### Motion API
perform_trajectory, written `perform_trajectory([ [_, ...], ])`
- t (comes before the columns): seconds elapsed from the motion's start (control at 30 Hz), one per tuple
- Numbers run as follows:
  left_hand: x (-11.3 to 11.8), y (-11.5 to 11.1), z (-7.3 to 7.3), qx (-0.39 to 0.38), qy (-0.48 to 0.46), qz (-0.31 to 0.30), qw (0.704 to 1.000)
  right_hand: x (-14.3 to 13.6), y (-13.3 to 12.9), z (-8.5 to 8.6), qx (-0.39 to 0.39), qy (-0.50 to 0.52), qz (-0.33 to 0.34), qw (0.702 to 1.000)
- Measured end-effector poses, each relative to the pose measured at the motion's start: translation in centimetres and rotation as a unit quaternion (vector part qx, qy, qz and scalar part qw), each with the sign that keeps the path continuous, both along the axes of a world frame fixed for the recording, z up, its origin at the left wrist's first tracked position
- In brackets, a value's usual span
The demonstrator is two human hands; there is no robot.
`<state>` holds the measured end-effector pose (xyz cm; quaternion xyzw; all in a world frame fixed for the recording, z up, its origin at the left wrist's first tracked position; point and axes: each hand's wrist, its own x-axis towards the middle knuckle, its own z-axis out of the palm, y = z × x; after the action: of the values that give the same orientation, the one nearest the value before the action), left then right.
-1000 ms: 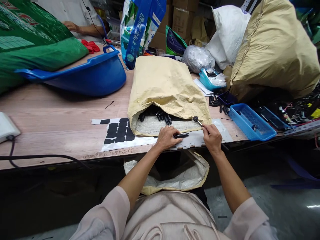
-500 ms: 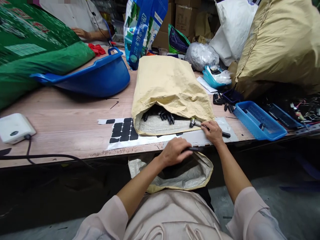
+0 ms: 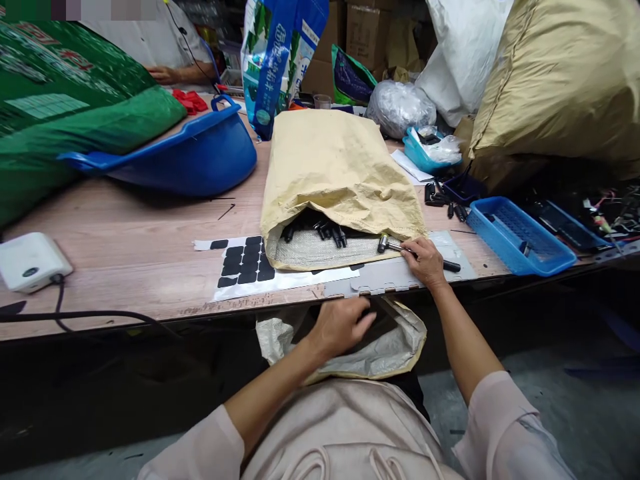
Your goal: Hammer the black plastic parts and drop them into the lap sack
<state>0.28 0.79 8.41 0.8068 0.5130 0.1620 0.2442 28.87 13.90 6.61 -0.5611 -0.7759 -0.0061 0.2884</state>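
My left hand point(image 3: 344, 325) is over the open mouth of a lined sack point(image 3: 400, 350) below the table edge; its fingers are partly blurred, and whether it holds anything is unclear. At the table's front edge my right hand point(image 3: 424, 260) is closed on a small hammer point(image 3: 451, 266), whose metal head points left over the lip of a yellow sack point(image 3: 330, 153). That sack lies on the table with its mouth toward me, and black cylindrical parts point(image 3: 327, 231) show inside. A white sheet with black stickers point(image 3: 248, 261) lies partly under it.
On the left are a blue basin point(image 3: 185, 153), a green sack point(image 3: 90, 100) and a white device point(image 3: 34, 261) with a cable. A blue basket point(image 3: 520, 243) and small black parts sit at right. Large sacks stand behind. Another person's hand point(image 3: 164, 75) rests at the far left.
My left hand has moved down and slightly left, toward the lower sack's mouth. The black piece it held is no longer visible. My right hand stays on the hammer.
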Motion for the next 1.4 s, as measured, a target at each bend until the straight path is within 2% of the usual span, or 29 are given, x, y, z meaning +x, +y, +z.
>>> perform_trajectory([
  [0.1,0.3,5.8,3.2,0.077,-0.038,0.196,0.977,0.0,0.0,0.0,0.000,0.000,0.000,1.000],
  [0.17,0.2,10.0,4.2,0.068,-0.029,0.289,0.955,0.0,0.0,0.1,0.000,-0.001,0.003,1.000],
  [0.27,0.2,14.5,3.8,0.029,-0.015,0.348,0.937,0.0,0.0,0.2,0.000,-0.003,0.006,1.000],
  [0.37,0.3,16.2,2.6,0.008,-0.017,0.362,0.932,0.0,0.0,0.1,0.004,-0.005,0.006,1.000],
  [0.47,0.2,15.8,2.2,-0.021,-0.034,0.362,0.931,0.0,0.0,0.0,0.007,-0.004,0.004,1.000],
  [0.6,-0.2,13.1,2.9,-0.011,-0.046,0.329,0.943,-0.1,0.1,0.0,0.005,-0.001,0.004,1.000],
  [0.7,-0.3,10.2,2.7,0.029,-0.048,0.247,0.967,-0.1,0.0,0.0,0.001,0.000,0.002,1.000],
  [0.83,-0.4,8.1,0.8,0.046,-0.044,0.147,0.987,-0.1,0.0,0.0,0.000,-0.001,-0.001,1.000],
  [0.97,-0.7,8.3,-0.7,0.056,-0.069,0.110,0.990,0.2,0.2,-0.2,-0.003,-0.004,0.003,1.000],
  [1.17,-0.9,8.8,-0.7,0.039,-0.082,0.090,0.992,0.4,0.0,0.7,-0.007,0.002,0.025,1.000],
  [1.27,-0.8,8.8,-0.6,0.037,-0.085,0.092,0.991,-0.8,-1.8,1.7,0.010,0.040,0.040,0.998],
  [1.4,-0.7,8.8,-0.8,0.038,-0.096,0.096,0.990,-3.8,-5.5,2.8,0.009,0.109,0.069,0.992],
])
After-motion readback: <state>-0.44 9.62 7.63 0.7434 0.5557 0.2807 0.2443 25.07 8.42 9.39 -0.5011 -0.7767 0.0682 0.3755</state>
